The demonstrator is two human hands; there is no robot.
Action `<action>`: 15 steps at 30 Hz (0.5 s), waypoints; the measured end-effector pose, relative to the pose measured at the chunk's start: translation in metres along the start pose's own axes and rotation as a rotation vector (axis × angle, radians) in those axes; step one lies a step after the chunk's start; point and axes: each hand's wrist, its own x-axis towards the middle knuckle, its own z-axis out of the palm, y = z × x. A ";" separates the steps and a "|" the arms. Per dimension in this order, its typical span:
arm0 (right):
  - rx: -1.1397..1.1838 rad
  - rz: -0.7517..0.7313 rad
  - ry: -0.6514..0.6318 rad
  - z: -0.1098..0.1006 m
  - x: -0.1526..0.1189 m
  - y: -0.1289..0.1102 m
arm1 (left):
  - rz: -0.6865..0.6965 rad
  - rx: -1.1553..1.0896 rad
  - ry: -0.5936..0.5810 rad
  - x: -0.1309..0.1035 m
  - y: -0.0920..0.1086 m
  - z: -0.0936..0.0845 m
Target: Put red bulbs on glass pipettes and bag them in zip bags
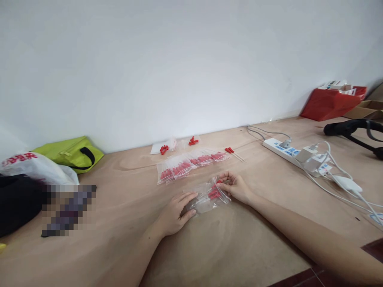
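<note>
In front of me a clear zip bag (203, 201) lies flat, holding several red-headed sticks (214, 194) whose pale shafts point left. My left hand (176, 211) rests on the bag's left end, with thumb and fingers spread apart. At the right end, my right hand (235, 187) pinches a red-headed stick (219, 182) between thumb and forefinger, beside the bag's edge. Whether those fingertips also grip the plastic is unclear. Just beyond lies an overlapping row of filled bags (191, 163). Loose red-headed sticks (229, 150) lie at its right end.
Two more bags with red pieces (164, 149) lie near the wall. On the right are a white power strip (281, 148) with chargers and cables, a black headset (347, 127) and a red bag (329, 103). A green bag (72, 153) and white plastic bag (44, 169) sit left.
</note>
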 end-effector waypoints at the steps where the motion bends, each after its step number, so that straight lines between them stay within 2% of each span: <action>1: -0.004 0.003 -0.027 0.000 0.000 0.000 | 0.000 -0.001 0.000 0.000 0.000 0.000; 5: -0.015 0.003 -0.155 -0.001 0.000 0.000 | 0.011 -0.008 0.003 0.000 0.001 -0.001; 10: 0.010 -0.003 -0.243 -0.002 0.004 0.003 | 0.021 -0.003 0.008 0.001 0.000 0.000; 12: 0.030 0.012 -0.249 0.001 0.009 0.008 | 0.023 0.001 0.009 0.001 0.000 0.000; 15: -0.010 -0.011 -0.185 0.005 0.014 0.017 | 0.027 0.008 0.008 0.001 -0.002 0.001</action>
